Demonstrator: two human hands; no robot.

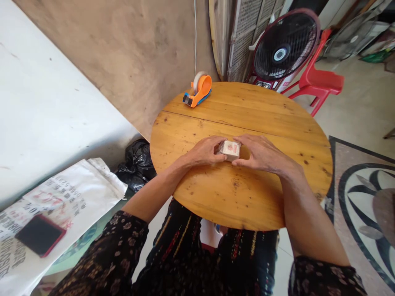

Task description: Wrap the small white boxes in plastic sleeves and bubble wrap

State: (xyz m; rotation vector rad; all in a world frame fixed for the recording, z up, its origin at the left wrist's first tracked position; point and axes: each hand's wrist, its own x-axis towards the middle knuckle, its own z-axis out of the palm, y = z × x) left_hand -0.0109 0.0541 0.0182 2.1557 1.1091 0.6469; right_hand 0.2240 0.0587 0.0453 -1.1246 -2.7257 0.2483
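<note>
A small white box with red print (231, 149) rests on the round wooden table (240, 197) near its middle. My left hand (205, 151) grips the box's left side with curled fingers. From the other side my right hand (261, 153) closes on the box, thumb at the front and fingers over the top. Both forearms lie across the table's near edge.
An orange tape dispenser (199, 90) sits at the table's far left edge. A black fan (284, 47) and a red plastic chair (321, 80) stand behind. A black bag (138, 164) lies left of the table, with a white printed sack (61, 205) and a dark phone (40, 234) nearer.
</note>
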